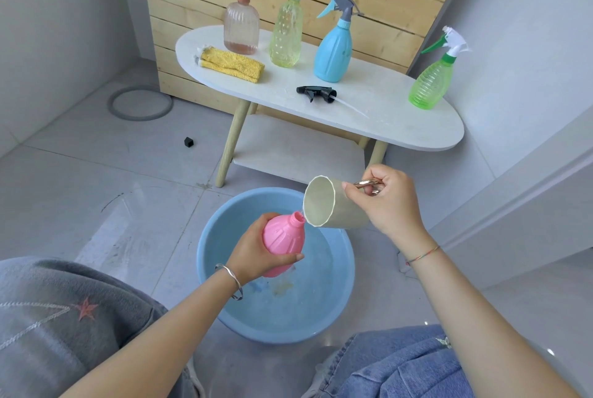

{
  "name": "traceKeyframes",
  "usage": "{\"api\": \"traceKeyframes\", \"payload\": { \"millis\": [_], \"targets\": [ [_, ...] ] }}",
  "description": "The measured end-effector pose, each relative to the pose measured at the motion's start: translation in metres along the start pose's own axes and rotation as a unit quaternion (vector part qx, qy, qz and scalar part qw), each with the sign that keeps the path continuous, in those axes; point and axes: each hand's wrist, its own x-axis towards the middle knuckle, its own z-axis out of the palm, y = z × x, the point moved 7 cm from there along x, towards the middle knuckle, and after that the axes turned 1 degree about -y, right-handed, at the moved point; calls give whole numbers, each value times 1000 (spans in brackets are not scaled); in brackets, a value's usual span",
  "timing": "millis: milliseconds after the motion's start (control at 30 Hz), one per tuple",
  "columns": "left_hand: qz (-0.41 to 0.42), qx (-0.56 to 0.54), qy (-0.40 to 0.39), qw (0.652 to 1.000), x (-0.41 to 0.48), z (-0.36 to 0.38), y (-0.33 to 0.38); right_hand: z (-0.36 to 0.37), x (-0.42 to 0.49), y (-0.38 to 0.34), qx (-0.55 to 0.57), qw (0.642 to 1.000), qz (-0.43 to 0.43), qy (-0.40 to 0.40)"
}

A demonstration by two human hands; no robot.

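Our left hand (pixel 256 256) clamps its fingers around the pink bottle (pixel 284 245) over the blue basin (pixel 208 256); our right hand (pixel 383 202) grips the tilted cup (pixel 333 205) by its handle, rim at the bottle mouth.

No text, label, number or sign can be read; none is made out on the pink bottle (pixel 282 243), cup (pixel 349 211), spray bottles (pixel 333 51), basin (pixel 202 253) or tabletop (pixel 385 105).

I'm counting four spray bottles (pixel 241 28) (pixel 286 35) (pixel 333 54) (pixel 431 83), one loose spray head (pixel 316 92), one cloth (pixel 231 64). I'm also counting one open bottle (pixel 282 237), one cup (pixel 340 210), one basin (pixel 200 253).
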Motion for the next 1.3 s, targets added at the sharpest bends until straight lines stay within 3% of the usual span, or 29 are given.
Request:
{"api": "traceKeyframes", "payload": {
  "millis": [1000, 1300],
  "targets": [
    [-13, 2, -13, 1000, -2, 3, -3, 13, -1, -28, -92, 982, -163, -29],
    [-13, 4, -14, 1000, -2, 4, -7, 25, -9, -42, -139, 961, -236, -35]
  ]
}}
